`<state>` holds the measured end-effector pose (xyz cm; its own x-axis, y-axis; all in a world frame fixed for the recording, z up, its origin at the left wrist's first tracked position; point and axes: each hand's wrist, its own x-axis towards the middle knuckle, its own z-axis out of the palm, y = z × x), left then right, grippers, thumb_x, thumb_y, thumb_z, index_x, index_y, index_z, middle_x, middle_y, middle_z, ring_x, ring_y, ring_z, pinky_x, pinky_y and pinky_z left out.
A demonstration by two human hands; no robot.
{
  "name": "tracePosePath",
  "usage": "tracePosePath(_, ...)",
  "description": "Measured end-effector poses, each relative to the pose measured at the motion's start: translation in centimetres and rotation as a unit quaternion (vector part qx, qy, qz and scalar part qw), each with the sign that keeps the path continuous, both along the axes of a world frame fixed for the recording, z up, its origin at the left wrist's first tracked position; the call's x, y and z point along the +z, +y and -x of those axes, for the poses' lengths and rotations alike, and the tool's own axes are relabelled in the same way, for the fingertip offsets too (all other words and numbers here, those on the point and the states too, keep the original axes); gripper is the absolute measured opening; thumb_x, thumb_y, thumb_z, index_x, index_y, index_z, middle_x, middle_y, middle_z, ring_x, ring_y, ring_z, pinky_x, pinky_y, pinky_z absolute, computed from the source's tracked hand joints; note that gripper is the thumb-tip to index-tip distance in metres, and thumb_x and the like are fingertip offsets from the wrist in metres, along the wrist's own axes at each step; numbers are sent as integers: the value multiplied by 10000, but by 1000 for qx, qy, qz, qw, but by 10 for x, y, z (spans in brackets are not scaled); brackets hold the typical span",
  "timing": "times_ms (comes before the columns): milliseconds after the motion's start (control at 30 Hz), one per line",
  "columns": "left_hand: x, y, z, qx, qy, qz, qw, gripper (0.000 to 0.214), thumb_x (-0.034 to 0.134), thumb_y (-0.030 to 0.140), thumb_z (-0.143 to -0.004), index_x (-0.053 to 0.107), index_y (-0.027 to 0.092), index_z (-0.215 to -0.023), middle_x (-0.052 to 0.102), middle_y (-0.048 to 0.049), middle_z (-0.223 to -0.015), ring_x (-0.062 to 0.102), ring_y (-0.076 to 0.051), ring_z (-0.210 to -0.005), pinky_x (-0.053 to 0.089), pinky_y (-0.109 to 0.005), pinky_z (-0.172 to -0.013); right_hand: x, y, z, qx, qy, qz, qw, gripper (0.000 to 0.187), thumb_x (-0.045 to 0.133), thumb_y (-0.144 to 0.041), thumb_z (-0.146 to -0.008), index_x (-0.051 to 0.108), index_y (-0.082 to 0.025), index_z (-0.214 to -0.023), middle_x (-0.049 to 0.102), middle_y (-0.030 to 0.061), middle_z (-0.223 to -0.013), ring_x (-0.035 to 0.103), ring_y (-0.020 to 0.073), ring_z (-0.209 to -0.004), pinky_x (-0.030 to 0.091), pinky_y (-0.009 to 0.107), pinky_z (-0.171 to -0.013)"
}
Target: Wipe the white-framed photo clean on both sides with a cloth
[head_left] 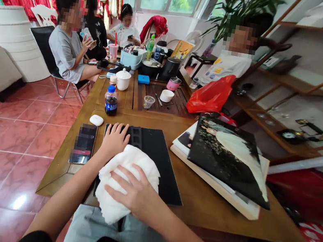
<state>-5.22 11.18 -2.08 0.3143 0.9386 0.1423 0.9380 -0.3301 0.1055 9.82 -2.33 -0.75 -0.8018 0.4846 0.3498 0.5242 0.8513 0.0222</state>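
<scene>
On the near table edge, head view:
Cloth: a white cloth [126, 181] lay bunched on a black board [161, 158], its lower part hanging off toward the lap.
Right hand: the right hand [132, 191] pressed flat on the cloth, fingers spread, pinching nothing.
Left hand: the left hand [114, 140] rested open on the board, touching the cloth's top edge.
Handling: the cloth looked soft, light and limp; best gathered in a loose fistful at its middle. The board seemed thin, stiff and smooth.
Nearby: a phone [83, 144] lay just left; stacked photo prints [230, 158] right.
</scene>
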Motion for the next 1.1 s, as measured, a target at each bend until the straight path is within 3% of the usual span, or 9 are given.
tracePosePath(267,-4,1,0,-6,-11,-3,1000,512,326,371,-1074,435,212,-1548,514,-95,-1554,400,-288,-1480,237,-546,-1262,3,-2,-16,-4,11,4,1000,267,493,-175,-1017,685,-277,-1173,713,71,-1262,562,264,-1246,409,522,-1038)
tracePosePath(467,-4,3,1,-9,-15,-2,1000,518,322,374,-1073,433,202,-1548,517,-95,-1550,400,-289,-1479,237,-556,-1261,8,-5,-37,-9,-8,49,999,302,515,-160,-977,665,-269,-1216,698,83,-1299,544,262,-1265,370,513,-1054)
tracePosePath(800,1,0,0,-6,-11,14,1000,530,313,375,-1076,417,183,-1559,500,-100,-1567,387,-288,-1490,222,-552,-1269,-2,-14,-81,-36,44,72,996,418,615,-112,-828,649,-262,-1216,712,82,-1289,547,265,-1284,252,502,-1101)
tracePosePath(1100,1,0,0,-6,-12,11,1000,525,317,383,-1073,430,202,-1552,502,-96,-1567,395,-292,-1487,229,-552,-1265,9,-21,-109,-74,76,53,993,301,584,-133,-865,680,-230,-1133,748,89,-1186,636,264,-1143,322,450,-1024)
